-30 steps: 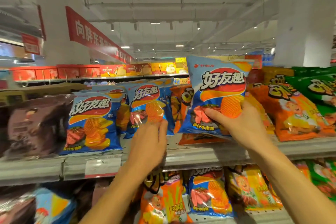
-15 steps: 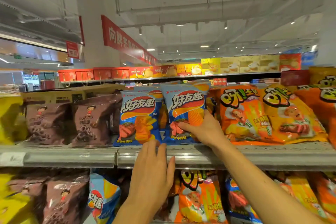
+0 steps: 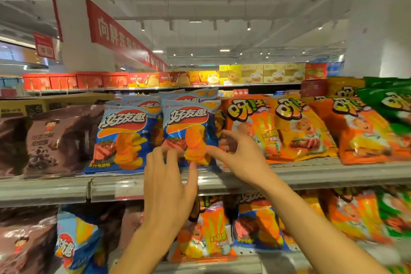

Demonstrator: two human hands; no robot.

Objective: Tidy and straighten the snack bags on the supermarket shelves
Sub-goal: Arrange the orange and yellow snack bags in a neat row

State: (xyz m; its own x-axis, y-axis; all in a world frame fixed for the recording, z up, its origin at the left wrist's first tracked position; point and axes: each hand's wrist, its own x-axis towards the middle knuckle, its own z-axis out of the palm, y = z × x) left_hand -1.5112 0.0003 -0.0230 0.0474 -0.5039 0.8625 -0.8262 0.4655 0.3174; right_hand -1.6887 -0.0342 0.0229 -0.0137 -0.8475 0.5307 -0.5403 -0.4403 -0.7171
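Note:
Two blue chip bags stand upright side by side on the upper shelf (image 3: 311, 176). My left hand (image 3: 168, 184) reaches up from below, and its fingertips touch the bottom edge of the right blue bag (image 3: 188, 131). My right hand (image 3: 241, 159) is spread at that bag's right side, thumb on its lower right corner and fingers by its edge. Neither hand is curled round the bag. The left blue bag (image 3: 121, 138) stands untouched.
Brown snack bags (image 3: 55, 140) fill the shelf on the left. Orange bags (image 3: 278, 129) lean back on the right, with green bags (image 3: 391, 104) beyond. The lower shelf holds mixed blue, orange and brown bags (image 3: 204, 236). Boxed goods line a far shelf (image 3: 200, 78).
My right hand has set the blue bag down beside the other one and loosened its grip. My left hand has risen from the shelf edge to the bag's bottom.

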